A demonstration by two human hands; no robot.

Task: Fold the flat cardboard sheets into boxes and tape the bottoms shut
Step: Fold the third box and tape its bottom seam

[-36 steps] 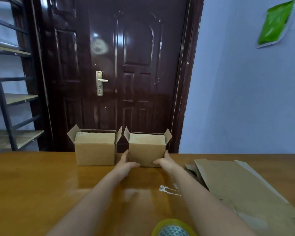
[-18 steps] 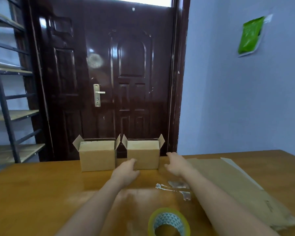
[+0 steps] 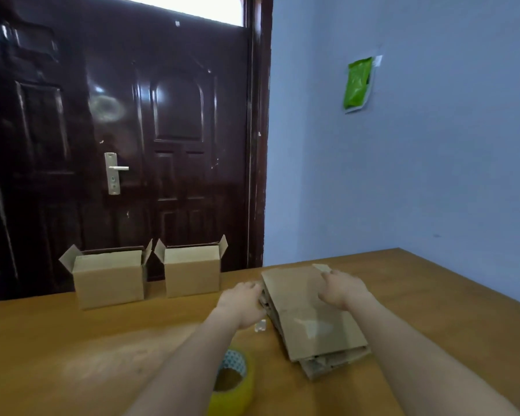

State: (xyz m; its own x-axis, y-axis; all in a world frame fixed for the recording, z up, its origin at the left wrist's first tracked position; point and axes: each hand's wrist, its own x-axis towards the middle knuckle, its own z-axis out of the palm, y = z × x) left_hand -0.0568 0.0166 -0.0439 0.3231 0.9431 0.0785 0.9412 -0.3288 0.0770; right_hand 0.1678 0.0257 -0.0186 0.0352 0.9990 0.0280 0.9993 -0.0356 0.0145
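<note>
Cardboard boxes stand side by side at the far edge of the wooden table [image 3: 72,340], the left box [image 3: 108,280] and the right box [image 3: 192,273] both upright with top flaps open; their insides are hidden from this angle. Nearer, a stack of flat cardboard sheets [image 3: 309,319] lies on the table. The left hand [image 3: 242,300] touches the stack's left edge, whether it grips cannot be told. The right hand [image 3: 341,288] rests on the top sheet, fingers curled over its far edge. A yellow tape roll [image 3: 233,382] sits close, partly behind the left forearm.
</note>
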